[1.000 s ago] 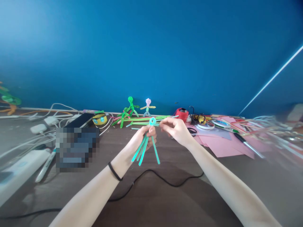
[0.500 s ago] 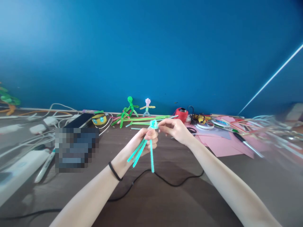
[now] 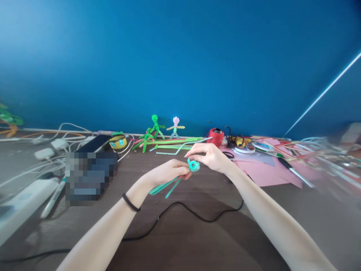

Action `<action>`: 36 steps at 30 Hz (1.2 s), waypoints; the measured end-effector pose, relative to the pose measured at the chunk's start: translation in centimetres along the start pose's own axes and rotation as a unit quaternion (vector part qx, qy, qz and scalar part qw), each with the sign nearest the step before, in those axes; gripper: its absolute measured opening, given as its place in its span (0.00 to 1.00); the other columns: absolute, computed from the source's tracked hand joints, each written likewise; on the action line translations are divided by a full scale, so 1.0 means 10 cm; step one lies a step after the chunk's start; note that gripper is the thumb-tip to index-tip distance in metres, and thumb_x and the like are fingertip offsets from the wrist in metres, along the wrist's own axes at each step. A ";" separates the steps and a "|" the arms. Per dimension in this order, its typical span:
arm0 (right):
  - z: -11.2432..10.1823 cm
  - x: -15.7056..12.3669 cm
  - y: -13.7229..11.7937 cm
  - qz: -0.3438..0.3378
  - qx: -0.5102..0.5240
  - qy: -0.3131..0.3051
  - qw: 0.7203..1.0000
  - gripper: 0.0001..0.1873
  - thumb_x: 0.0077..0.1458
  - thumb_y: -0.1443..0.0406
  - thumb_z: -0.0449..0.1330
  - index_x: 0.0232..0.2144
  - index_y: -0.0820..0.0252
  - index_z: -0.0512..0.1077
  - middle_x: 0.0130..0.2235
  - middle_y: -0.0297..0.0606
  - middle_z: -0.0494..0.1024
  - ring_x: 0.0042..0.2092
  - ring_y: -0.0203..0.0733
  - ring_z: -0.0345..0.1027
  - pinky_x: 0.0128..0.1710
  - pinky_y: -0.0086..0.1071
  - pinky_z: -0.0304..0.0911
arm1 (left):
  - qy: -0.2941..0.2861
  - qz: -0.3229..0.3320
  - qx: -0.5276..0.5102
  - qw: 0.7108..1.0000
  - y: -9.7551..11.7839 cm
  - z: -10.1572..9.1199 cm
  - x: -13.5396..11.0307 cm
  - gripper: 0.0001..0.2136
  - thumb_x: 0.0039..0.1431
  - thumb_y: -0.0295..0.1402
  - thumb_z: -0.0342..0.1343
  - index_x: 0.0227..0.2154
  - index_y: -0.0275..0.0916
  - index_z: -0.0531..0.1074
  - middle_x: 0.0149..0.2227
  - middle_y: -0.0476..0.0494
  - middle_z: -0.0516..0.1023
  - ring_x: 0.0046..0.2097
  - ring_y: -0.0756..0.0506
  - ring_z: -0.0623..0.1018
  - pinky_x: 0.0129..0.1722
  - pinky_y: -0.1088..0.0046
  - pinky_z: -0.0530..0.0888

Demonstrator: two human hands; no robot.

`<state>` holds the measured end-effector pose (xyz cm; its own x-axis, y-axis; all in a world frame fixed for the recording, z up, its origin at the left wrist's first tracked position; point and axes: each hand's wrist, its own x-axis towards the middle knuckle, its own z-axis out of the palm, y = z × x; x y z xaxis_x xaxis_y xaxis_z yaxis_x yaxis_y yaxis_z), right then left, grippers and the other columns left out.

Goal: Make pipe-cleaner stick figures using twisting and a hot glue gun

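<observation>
Along the left side of the counter (image 3: 175,248), a white power strip (image 3: 25,205) lies among cables, with a capped marker (image 3: 53,201) just beside it. Next comes a yellow roll (image 3: 117,142), near the wall. Further right, a green figure (image 3: 155,119) and a pink-headed figure (image 3: 176,121) stand behind a spread of loose stems.

In front of these, the left hand (image 3: 167,172) pinches a bundle of turquoise stems (image 3: 161,187) between thumb and fingers, well above the counter. It has rolled over, back upward: the free ends, which hung down half a second ago, now slant to the lower left, and the coiled loop (image 3: 197,167) has swung lower and rightward, just beyond the fingertips. That turn seems to bring the loop's side within easier reach of the other hand.

The right hand (image 3: 207,156) arches over the loop, thumb and forefinger drawn close at its upper edge; whether they grip it, I cannot tell. Behind sits a red spool (image 3: 216,138), then pink paper (image 3: 259,175) farther right.
</observation>
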<state>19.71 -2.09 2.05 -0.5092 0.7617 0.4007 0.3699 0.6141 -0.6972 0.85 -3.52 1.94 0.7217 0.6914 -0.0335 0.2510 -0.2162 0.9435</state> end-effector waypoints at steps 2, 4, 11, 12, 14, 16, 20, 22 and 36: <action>0.00 0.00 0.01 -0.015 -0.039 -0.004 0.999 0.07 0.51 0.65 0.57 0.30 0.59 0.76 0.32 0.38 0.73 0.34 0.38 0.67 0.35 0.31 0.61 | 0.012 -0.001 0.075 0.997 0.00 0.02 0.00 0.10 0.49 0.30 0.45 0.17 0.37 0.66 0.20 0.50 0.66 0.25 0.50 0.64 0.27 0.74 0.60; 0.01 0.00 0.01 -0.033 -0.075 -0.005 0.997 0.07 0.52 0.65 0.57 0.29 0.60 0.75 0.31 0.38 0.73 0.33 0.38 0.66 0.34 0.32 0.60 | 0.023 -0.010 0.128 0.991 0.00 0.04 0.01 0.10 0.49 0.30 0.45 0.16 0.38 0.66 0.19 0.51 0.66 0.24 0.50 0.64 0.26 0.75 0.59; 0.04 0.00 -0.07 -0.071 -0.145 -0.007 0.987 0.09 0.54 0.66 0.55 0.26 0.61 0.74 0.30 0.38 0.71 0.33 0.38 0.65 0.33 0.31 0.59 | 0.027 -0.018 0.174 0.984 -0.09 0.04 0.03 0.09 0.47 0.31 0.44 0.17 0.38 0.67 0.20 0.51 0.66 0.23 0.50 0.63 0.24 0.75 0.57; 0.04 -0.01 -0.08 -0.075 -0.151 -0.009 0.986 0.09 0.54 0.67 0.55 0.26 0.61 0.74 0.29 0.38 0.71 0.32 0.38 0.65 0.33 0.31 0.59 | 0.026 -0.020 0.174 0.984 -0.10 0.03 0.04 0.09 0.47 0.31 0.44 0.18 0.38 0.66 0.20 0.51 0.66 0.24 0.50 0.63 0.25 0.74 0.57; 0.05 -0.01 -0.11 -0.083 -0.160 -0.007 0.984 0.09 0.54 0.67 0.55 0.26 0.62 0.73 0.29 0.38 0.71 0.32 0.37 0.65 0.32 0.30 0.59 | 0.027 -0.028 0.174 0.984 -0.12 0.02 0.04 0.09 0.48 0.32 0.43 0.18 0.37 0.66 0.20 0.51 0.65 0.24 0.50 0.63 0.25 0.74 0.57; 0.05 -0.02 -0.12 -0.091 -0.166 -0.001 0.982 0.09 0.55 0.67 0.54 0.26 0.62 0.73 0.29 0.38 0.71 0.32 0.37 0.65 0.32 0.30 0.59 | 0.026 -0.038 0.172 0.984 -0.13 0.01 0.05 0.10 0.48 0.33 0.43 0.18 0.37 0.65 0.21 0.50 0.65 0.25 0.50 0.63 0.27 0.73 0.58; 0.05 -0.02 -0.13 -0.102 -0.171 0.019 0.980 0.09 0.55 0.69 0.54 0.26 0.63 0.73 0.29 0.39 0.72 0.32 0.36 0.65 0.33 0.29 0.60 | 0.032 -0.046 0.161 0.985 -0.11 -0.01 0.05 0.10 0.48 0.33 0.43 0.19 0.36 0.65 0.22 0.50 0.65 0.26 0.50 0.62 0.29 0.73 0.58; 0.05 -0.02 -0.12 -0.106 -0.174 0.033 0.978 0.09 0.55 0.69 0.55 0.26 0.63 0.73 0.29 0.38 0.72 0.31 0.36 0.65 0.32 0.29 0.60 | 0.047 -0.047 0.149 0.987 -0.09 -0.01 0.05 0.09 0.48 0.33 0.43 0.18 0.36 0.64 0.21 0.51 0.64 0.26 0.51 0.61 0.28 0.73 0.58; 0.11 -0.03 -0.19 -0.065 -0.171 0.094 0.979 0.06 0.52 0.69 0.57 0.24 0.63 0.71 0.27 0.36 0.70 0.28 0.34 0.64 0.29 0.28 0.59 | 0.161 -0.035 0.064 0.984 -0.10 -0.02 0.11 0.10 0.47 0.33 0.43 0.16 0.37 0.63 0.18 0.53 0.59 0.23 0.52 0.60 0.26 0.74 0.57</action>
<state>18.25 -3.72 2.59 -0.4299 0.6775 0.5969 0.5666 0.7171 -0.4059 1.29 -2.42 0.96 0.4625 0.8862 0.0283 0.3864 -0.2302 0.8931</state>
